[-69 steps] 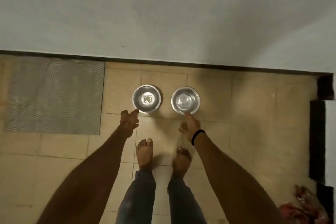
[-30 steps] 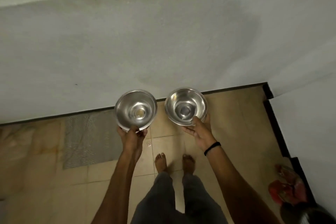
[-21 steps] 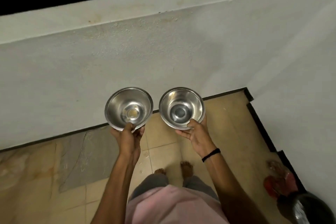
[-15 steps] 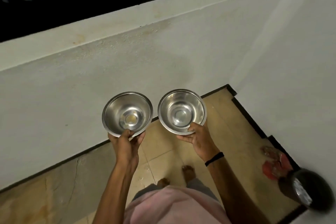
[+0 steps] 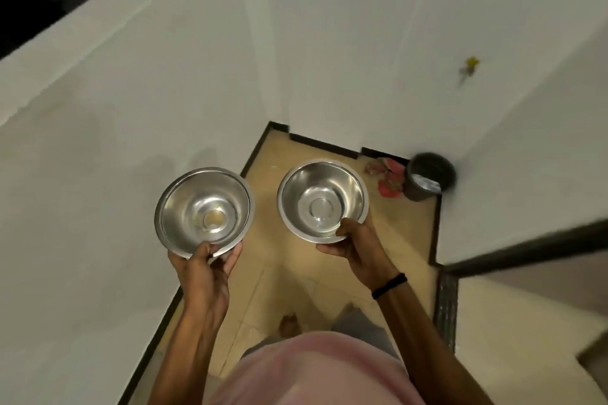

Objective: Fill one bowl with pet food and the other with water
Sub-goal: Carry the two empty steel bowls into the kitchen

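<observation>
The left bowl (image 5: pixel 204 209) rides mouth-up and roughly level, probably to be ready for filling. Only a small yellowish smear shows at its bottom. The left hand (image 5: pixel 204 270) pinches its near rim, thumb on top and fingers curled beneath. Just beside it, not touching, the right bowl (image 5: pixel 322 199) is bare inside and held the same way by the right hand (image 5: pixel 360 248). Both forearms reach forward over the tiled floor (image 5: pixel 404 227), toward the corner where a dark bucket (image 5: pixel 427 176) stands.
</observation>
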